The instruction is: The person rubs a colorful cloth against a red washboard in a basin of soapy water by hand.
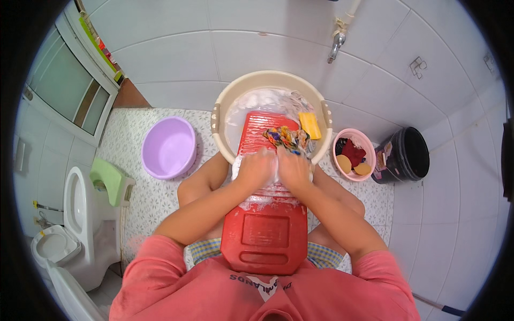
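Note:
A red plastic washboard (266, 228) leans from my lap into a large cream basin (271, 76) of sudsy water. My left hand (257, 167) and my right hand (295, 166) are side by side on its ridged part, both somewhat blurred. They grip a soapy white cloth (237, 166), which shows at their outer sides and between them. Just beyond my hands, a multicoloured patterned cloth (283, 135) lies bunched over the board. A yellow block (309, 125), perhaps laundry soap, rests at the basin's right. Other wet fabric (296, 102) lies in the foamy water behind it.
A purple basin (169, 147) stands at the left, near a green stool (109, 180) and a white toilet (80, 212). On the right are a pink basin (374, 154) with dark and red clothes and a tilted black bucket (395, 156). A metal tap (337, 45) juts from the tiled wall.

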Tool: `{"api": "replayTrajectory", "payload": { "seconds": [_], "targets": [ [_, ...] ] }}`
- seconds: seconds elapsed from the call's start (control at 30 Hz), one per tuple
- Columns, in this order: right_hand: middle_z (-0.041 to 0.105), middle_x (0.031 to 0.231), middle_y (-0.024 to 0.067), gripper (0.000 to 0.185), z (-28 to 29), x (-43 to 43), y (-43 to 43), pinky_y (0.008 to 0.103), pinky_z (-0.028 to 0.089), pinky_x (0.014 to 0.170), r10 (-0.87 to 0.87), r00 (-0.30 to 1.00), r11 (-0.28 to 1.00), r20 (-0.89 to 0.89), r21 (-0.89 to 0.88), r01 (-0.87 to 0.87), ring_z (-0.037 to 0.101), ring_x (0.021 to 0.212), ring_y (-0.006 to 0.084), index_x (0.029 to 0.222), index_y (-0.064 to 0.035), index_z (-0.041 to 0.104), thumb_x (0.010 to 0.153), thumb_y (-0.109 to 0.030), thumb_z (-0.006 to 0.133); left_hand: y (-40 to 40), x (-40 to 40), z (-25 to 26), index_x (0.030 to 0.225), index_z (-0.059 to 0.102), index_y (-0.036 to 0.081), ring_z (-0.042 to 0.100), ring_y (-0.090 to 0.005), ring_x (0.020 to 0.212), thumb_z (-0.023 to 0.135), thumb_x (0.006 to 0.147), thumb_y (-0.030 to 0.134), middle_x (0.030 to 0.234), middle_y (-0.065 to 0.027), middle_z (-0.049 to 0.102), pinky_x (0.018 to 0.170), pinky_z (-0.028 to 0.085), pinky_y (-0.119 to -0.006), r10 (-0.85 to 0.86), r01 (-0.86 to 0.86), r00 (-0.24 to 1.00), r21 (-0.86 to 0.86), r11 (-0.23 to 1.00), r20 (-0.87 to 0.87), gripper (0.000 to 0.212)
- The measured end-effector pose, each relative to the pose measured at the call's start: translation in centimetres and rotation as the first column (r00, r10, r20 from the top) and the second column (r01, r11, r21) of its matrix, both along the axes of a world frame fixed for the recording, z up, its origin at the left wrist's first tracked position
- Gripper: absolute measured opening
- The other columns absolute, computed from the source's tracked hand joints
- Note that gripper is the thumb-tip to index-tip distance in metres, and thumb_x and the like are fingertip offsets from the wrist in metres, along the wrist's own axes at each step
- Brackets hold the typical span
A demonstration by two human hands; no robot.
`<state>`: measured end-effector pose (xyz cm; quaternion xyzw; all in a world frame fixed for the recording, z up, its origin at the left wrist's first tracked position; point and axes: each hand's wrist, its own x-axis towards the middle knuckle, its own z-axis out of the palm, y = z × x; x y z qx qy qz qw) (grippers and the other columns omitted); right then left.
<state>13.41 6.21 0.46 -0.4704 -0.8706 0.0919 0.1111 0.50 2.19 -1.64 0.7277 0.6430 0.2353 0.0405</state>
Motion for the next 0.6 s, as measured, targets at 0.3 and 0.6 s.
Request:
{"api": "replayTrajectory", "payload": {
  "seconds": [0.3, 0.6],
  "targets": [
    [0.061, 0.07, 0.0227, 0.016, -2.1, 1.2, 6.4, 0.0495, 0.048, 0.064, -0.03, 0.986, 0.997, -0.165, -0.078, 0.017, 0.062, 0.068, 0.0393, 0.085, -0.0038, 0.054, 0.087, -0.019, 0.05, 4.6, -3.5, -0.2, 0.072, 0.058, 0.0, 0.058, -0.0333, 0.061, 0.052, 0.085, 0.024, 0.071, -0.0213, 0.06, 0.062, 0.046, -0.045, 0.117, -0.113, 0.953, -0.028, 0.993, 0.28, 0.028],
    [0.063, 0.077, 0.0132, 0.035, 1.4, 2.7, 5.4, 0.0384, 0.045, 0.064, -0.152, 0.859, 0.908, -0.489, -0.413, -0.074, 0.06, 0.072, 0.0284, 0.078, -0.0013, 0.056, 0.076, -0.032, 0.073, 4.9, -8.1, 3.6, 0.071, 0.058, 0.005, 0.061, -0.0162, 0.062, 0.062, 0.087, 0.022, 0.07, -0.008, 0.063, 0.057, 0.048, -0.03, 0.402, -0.015, 0.374, -0.428, 0.904, 0.836, 0.023]
  ]
}}
